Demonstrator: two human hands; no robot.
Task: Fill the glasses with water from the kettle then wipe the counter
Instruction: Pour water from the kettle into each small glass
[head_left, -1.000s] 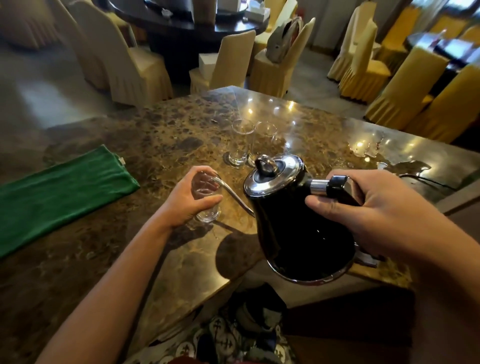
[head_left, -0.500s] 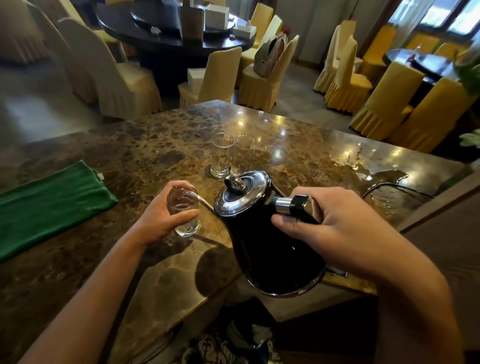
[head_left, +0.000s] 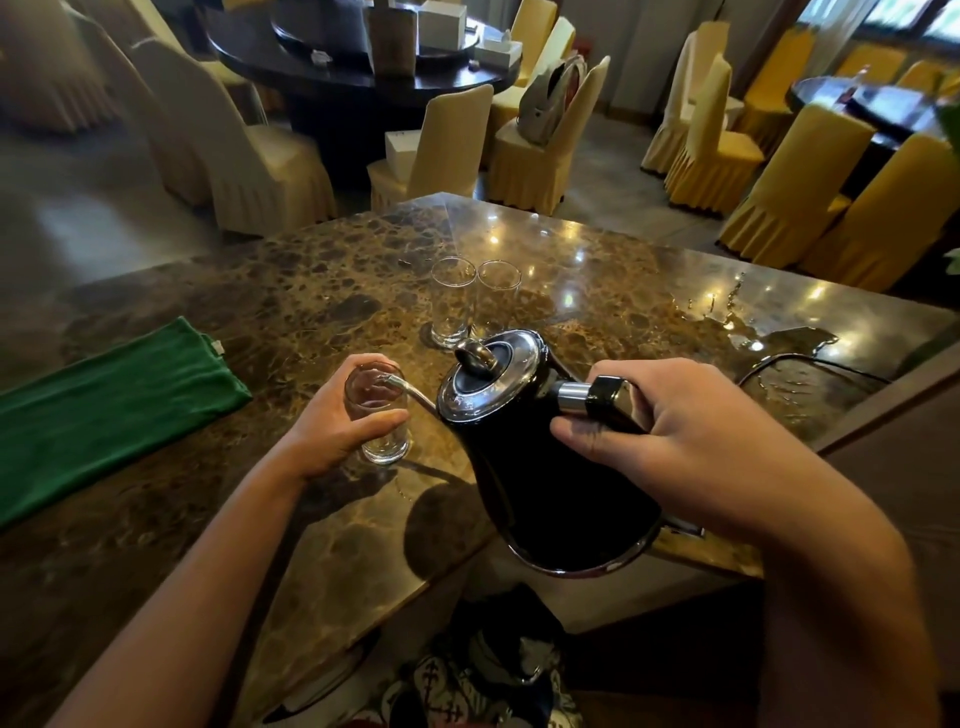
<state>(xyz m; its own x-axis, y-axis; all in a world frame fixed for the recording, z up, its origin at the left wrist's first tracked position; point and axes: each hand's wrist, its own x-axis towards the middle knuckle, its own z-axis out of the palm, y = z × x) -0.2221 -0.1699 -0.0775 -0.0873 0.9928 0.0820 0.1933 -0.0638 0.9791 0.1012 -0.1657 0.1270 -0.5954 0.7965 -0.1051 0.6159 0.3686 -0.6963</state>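
My left hand grips a clear glass standing on the brown marble counter. My right hand holds the handle of a black kettle with a chrome lid, tilted to the left. Its thin gooseneck spout reaches over the rim of the held glass, which has a little water at the bottom. Two more clear glasses stand side by side farther back. A folded green cloth lies on the counter at the left.
A puddle of water spreads over the counter's far right part, near a dark cable. Beyond the counter stand several covered chairs and a dark round table. The counter's near edge runs just below the kettle.
The view has shifted slightly. Both hands keep their grips, and the spout stays over the held glass.
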